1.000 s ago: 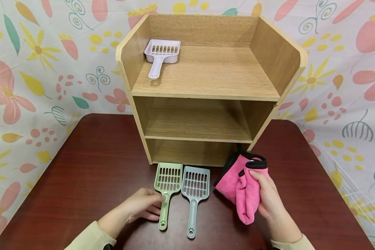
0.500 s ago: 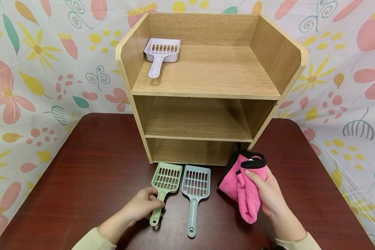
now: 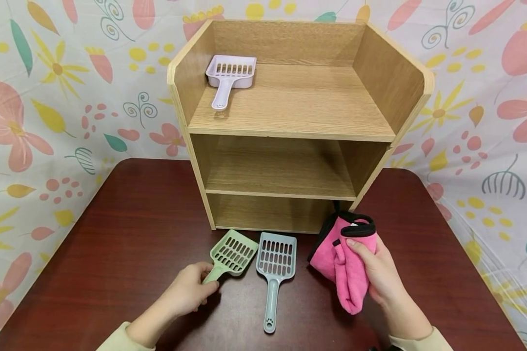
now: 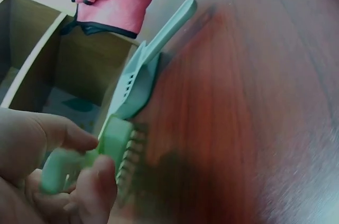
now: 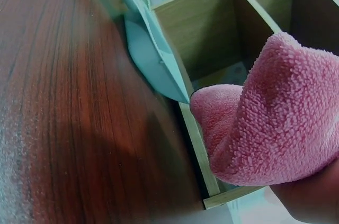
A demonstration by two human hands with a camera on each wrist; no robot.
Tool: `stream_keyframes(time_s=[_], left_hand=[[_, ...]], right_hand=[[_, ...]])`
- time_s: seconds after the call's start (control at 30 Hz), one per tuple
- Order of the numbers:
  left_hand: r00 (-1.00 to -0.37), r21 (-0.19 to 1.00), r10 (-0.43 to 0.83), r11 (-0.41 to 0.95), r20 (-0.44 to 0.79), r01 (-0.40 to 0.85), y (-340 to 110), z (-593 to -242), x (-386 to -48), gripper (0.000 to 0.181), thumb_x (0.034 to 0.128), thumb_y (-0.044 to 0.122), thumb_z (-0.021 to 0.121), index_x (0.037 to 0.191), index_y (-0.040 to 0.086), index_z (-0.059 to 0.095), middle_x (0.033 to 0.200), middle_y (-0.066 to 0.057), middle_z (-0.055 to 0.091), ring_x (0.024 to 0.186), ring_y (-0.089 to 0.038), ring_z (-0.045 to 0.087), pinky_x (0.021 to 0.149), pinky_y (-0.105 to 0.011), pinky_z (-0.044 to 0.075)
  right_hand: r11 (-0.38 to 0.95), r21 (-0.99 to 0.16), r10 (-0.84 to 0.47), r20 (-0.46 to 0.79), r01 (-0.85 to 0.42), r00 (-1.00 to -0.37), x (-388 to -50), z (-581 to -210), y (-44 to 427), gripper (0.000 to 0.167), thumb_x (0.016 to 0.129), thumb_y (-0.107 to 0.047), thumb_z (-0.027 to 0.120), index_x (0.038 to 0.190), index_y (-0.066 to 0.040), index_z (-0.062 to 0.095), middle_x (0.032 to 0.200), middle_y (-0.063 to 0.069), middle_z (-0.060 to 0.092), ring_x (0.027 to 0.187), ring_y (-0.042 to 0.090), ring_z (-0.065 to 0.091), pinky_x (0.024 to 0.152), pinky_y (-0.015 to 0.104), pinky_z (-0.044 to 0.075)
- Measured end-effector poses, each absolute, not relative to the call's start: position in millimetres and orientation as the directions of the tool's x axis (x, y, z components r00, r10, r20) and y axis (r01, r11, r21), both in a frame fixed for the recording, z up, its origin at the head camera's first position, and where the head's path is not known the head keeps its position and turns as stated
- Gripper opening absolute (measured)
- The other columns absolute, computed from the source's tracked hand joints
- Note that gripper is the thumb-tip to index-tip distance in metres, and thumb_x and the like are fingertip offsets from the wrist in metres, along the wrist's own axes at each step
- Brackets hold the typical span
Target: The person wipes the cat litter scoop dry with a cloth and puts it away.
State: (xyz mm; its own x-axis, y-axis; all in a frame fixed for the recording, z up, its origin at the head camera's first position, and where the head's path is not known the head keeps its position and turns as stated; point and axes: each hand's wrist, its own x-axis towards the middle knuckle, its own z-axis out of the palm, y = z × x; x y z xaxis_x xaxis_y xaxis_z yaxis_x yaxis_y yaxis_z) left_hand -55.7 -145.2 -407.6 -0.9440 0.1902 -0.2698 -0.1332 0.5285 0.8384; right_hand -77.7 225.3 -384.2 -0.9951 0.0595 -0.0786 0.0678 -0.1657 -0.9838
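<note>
My left hand [image 3: 185,292] grips a green litter scoop [image 3: 215,273] by its handle, with the slotted head turned away to the right. Close up in the left wrist view, thumb and fingers pinch the green scoop [image 4: 116,134], and its head casts a shadow on the table. Beside it a blue-grey litter scoop [image 3: 272,302] lies with its handle toward me. A pink cloth [image 3: 353,273] with black edging is bunched in my right hand [image 3: 384,278], just right of the blue scoop. In the right wrist view the cloth [image 5: 280,123] hides most of the fingers.
A wooden shelf unit [image 3: 290,135] stands at the back of the dark red table [image 3: 101,248]. On its top left sits a lavender litter scoop [image 3: 223,92] resting over a matching tray-like part. A patterned curtain [image 3: 79,161] surrounds the table behind and at the sides.
My left hand has taken hold of the green scoop's handle and swung it left, so the scoop now slants. My right hand with the cloth has shifted slightly; the blue scoop stays put.
</note>
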Motion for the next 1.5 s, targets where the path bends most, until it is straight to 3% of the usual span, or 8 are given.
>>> stream_keyframes(time_s=[0.33,0.57,0.77,1.07,1.2,1.3,1.4,1.5], left_hand=[[-0.976,0.696,0.197,0.714,-0.094,0.077,-155.0,-386.8,-60.0,0.017,0.0851,0.008,0.059,0.099,0.009,0.069,0.054,0.007,0.042,0.044,-0.002,0.034,0.042,-0.02,0.032],[-0.955,0.741,0.296,0.635,0.028,0.218,-153.1,-387.2,-71.3,0.025,0.0837,0.009,0.062,0.107,0.012,0.069,0.063,0.008,0.049,0.047,0.002,0.034,0.043,-0.018,0.034],[-0.932,0.778,0.335,0.546,0.137,0.31,-138.0,-395.7,-80.6,0.024,0.0783,0.01,0.067,0.101,0.016,0.072,0.071,0.009,0.058,0.055,0.001,0.042,0.05,-0.018,0.04],[-0.833,0.762,0.465,0.408,0.299,0.502,-109.6,-402.0,-99.9,0.025,0.0758,0.011,0.069,0.1,0.013,0.073,0.084,0.003,0.07,0.07,-0.002,0.054,0.064,-0.02,0.049],[-0.8,0.749,0.509,0.383,0.317,0.54,-101.0,-402.0,-108.9,0.024,0.0767,0.012,0.07,0.101,0.011,0.074,0.088,0.001,0.072,0.075,-0.001,0.057,0.068,-0.02,0.051],[-0.781,0.749,0.537,0.362,0.319,0.555,-97.7,-398.8,-115.7,0.025,0.0766,0.011,0.069,0.101,0.01,0.074,0.088,0.0,0.073,0.075,0.0,0.056,0.068,-0.019,0.051],[-0.763,0.763,0.564,0.327,0.315,0.557,-96.2,-394.2,-122.4,0.026,0.0757,0.007,0.068,0.101,0.008,0.074,0.087,-0.001,0.073,0.073,0.0,0.054,0.065,-0.018,0.05],[-0.749,0.775,0.587,0.303,0.306,0.554,-93.1,-391.8,-129.1,0.026,0.0747,0.006,0.068,0.1,0.007,0.074,0.088,-0.003,0.073,0.071,-0.001,0.053,0.064,-0.018,0.049]], right_hand=[[-0.137,-0.988,0.045,-0.077,0.07,-0.996,-79.5,-380.0,227.1,0.023,0.095,-0.011,0.054,0.115,-0.021,0.054,0.091,-0.012,0.066,0.083,0.003,0.062,0.076,0.017,0.05],[-0.113,-0.988,0.005,-0.102,0.101,-0.995,-83.3,-376.0,223.0,0.026,0.095,-0.012,0.055,0.118,-0.021,0.053,0.091,-0.012,0.067,0.082,0.003,0.063,0.077,0.017,0.05],[-0.082,-0.989,-0.021,-0.12,0.121,-0.993,-89.5,-372.3,213.2,0.022,0.094,-0.014,0.056,0.116,-0.021,0.054,0.092,-0.011,0.066,0.082,0.004,0.063,0.077,0.018,0.051],[-0.051,-0.99,-0.128,-0.126,0.134,-0.984,-104.9,-370.6,190.7,0.025,0.096,-0.021,0.053,0.121,-0.022,0.049,0.094,-0.01,0.065,0.083,0.005,0.064,0.077,0.02,0.051],[-0.054,-0.986,-0.268,-0.135,0.155,-0.954,-106.7,-367.7,186.9,0.039,0.101,-0.03,0.041,0.139,-0.024,0.035,0.125,-0.008,0.057,0.103,-0.003,0.057,0.089,0.015,0.043],[-0.021,-0.986,-0.418,-0.142,0.166,-0.898,-107.8,-366.6,191.1,0.051,0.103,-0.031,0.031,0.151,-0.028,0.016,0.155,-0.006,0.023,0.12,-0.011,0.04,0.097,0.01,0.032],[0.037,-0.988,-0.506,-0.149,0.152,-0.849,-108.9,-369.0,197.6,0.059,0.102,-0.024,0.036,0.153,-0.032,0.007,0.16,0.003,0.005,0.126,-0.012,0.033,0.098,0.009,0.031],[0.103,-0.992,-0.467,-0.118,0.079,-0.876,-110.4,-373.8,200.8,0.072,0.096,-0.015,0.052,0.152,-0.032,0.01,0.158,0.008,0.013,0.125,-0.009,0.037,0.096,0.01,0.036]])
